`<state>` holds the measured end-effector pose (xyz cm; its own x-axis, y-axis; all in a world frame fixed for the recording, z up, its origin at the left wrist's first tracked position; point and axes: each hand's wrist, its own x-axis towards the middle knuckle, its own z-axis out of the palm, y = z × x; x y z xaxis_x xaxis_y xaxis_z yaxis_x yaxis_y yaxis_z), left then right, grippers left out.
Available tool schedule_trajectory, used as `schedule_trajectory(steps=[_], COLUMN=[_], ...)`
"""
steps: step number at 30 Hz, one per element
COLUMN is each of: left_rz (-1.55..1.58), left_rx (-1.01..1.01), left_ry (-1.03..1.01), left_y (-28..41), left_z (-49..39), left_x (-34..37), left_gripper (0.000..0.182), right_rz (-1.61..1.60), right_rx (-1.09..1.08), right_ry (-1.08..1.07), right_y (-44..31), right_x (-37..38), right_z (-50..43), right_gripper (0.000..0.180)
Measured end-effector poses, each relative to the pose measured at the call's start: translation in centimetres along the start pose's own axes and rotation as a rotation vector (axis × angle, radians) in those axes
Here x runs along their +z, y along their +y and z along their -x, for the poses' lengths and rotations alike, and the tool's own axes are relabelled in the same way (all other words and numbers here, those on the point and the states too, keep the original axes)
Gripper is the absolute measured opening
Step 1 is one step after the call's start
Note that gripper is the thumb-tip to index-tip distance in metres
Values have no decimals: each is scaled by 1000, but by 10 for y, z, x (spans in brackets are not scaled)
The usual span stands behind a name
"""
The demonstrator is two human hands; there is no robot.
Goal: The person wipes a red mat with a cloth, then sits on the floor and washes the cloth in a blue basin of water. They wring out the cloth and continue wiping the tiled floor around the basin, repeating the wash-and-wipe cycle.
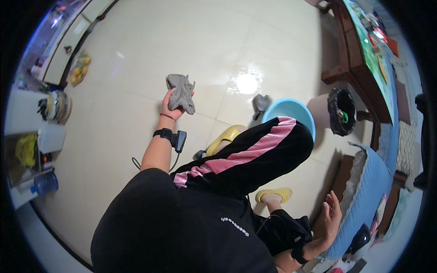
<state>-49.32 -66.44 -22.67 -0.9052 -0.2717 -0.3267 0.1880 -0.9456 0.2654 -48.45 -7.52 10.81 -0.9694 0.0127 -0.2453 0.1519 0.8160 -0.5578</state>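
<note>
My left hand [176, 103] is raised over the tiled floor, shut on a crumpled grey cloth [181, 92]. A black strap with a small device [179, 141] sits on that forearm. Empty, with its fingers a little apart, my right hand [331, 215] is beside the blue quilted seat cover [367, 191]; whether it touches the cover I cannot tell. A light-blue basin [288, 105] stands on the floor, partly hidden behind my bent left knee [300, 136]. Next to it lies a crumpled dark-grey item [261, 105], perhaps another cloth.
Yellow slippers [227, 136] are on my feet. A trash bin [319, 109] with a black bag stands beside the basin, near a dark wooden table [358, 61]. At left are a bag of yellow fruit [80, 70], a cabinet [65, 47] and a blue water jug [47, 183].
</note>
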Motion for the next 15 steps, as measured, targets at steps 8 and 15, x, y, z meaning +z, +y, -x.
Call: schedule_trajectory(steps=[8, 15], left_rz=[-135, -696], left_rx=[-239, -432], left_ry=[17, -452], left_y=[-102, -175], left_z=[-70, -154], left_x=[55, 218], left_gripper=[56, 49], right_rz=[46, -224], right_rx=[5, -81], right_ry=[147, 376], right_y=[3, 38], right_x=[-16, 9], right_z=[35, -10], right_gripper=[44, 57])
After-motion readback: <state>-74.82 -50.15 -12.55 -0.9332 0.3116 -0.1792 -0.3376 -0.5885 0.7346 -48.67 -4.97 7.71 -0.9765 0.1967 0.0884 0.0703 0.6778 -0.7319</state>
